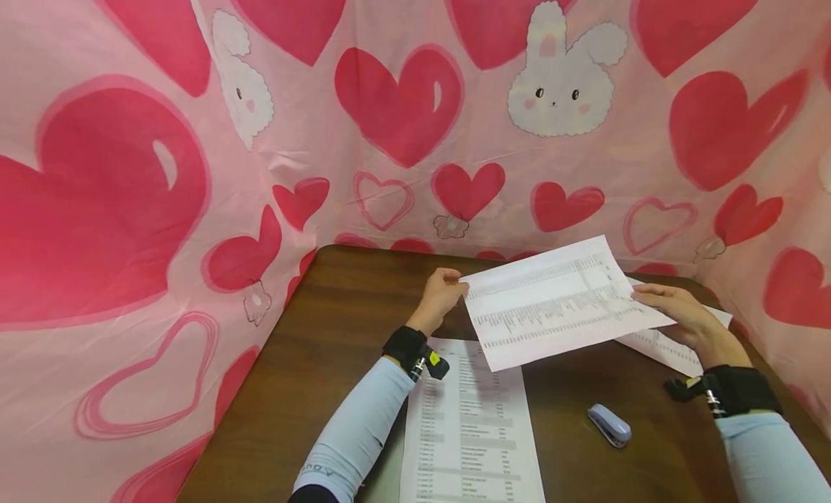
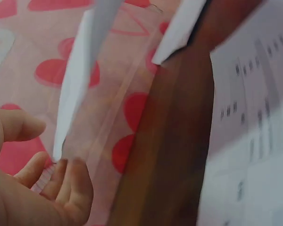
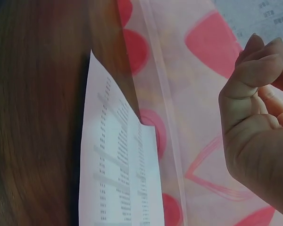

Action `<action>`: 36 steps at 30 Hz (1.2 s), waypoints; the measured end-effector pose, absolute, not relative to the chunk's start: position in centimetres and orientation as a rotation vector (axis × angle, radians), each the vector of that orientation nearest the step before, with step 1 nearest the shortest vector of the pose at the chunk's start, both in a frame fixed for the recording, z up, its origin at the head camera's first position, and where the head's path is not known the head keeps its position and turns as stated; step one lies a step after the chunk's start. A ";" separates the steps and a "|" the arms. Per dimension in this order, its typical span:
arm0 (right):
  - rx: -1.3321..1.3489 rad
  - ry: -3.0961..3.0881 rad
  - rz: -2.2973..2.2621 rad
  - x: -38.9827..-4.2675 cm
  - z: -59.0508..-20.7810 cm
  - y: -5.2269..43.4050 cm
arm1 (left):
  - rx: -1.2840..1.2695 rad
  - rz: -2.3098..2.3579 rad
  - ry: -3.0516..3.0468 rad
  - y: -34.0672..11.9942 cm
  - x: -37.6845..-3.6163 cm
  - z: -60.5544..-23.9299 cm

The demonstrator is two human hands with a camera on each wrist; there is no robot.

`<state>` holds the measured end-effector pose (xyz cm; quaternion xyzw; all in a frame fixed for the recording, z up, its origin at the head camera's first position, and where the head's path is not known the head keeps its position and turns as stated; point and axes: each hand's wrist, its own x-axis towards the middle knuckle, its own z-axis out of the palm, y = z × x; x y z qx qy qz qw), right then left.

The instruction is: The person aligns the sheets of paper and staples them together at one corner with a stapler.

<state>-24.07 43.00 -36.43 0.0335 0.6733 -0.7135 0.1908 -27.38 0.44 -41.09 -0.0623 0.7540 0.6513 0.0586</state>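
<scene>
A printed sheet of paper is held up, tilted, above the table between both hands. My left hand holds its left edge near the upper corner; in the left wrist view the sheet's thin edge meets the fingers, and one finger stands off it. On the right edge, my right hand pinches the sheet between thumb and fingers. In the right wrist view that hand has bent fingers beside the sheet, seen only at the upper right corner. Beneath the raised sheet lies another printed page.
A small lilac stapler lies on the brown wooden table, right of the lower page. Another printed sheet rests at the back right, partly behind the right hand. A pink heart-patterned cloth hangs behind the table and along its sides.
</scene>
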 end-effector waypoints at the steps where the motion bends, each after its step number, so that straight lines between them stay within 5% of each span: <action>1: 0.086 1.890 -1.997 -24.1 -36.5 42.9 | -0.148 1.941 2.362 0.5 -27.4 -41.0; 9: 0.035 1.916 -1.901 -24.5 -36.9 41.7 | 0.060 1.527 2.766 0.6 -26.8 -40.2; 24: -0.209 1.944 -1.759 -25.1 -37.3 40.6 | 0.508 1.405 2.496 0.5 -26.5 -40.1; 36: -0.187 2.076 -1.670 -25.0 -36.7 40.5 | 0.385 1.447 2.410 0.0 -26.1 -40.1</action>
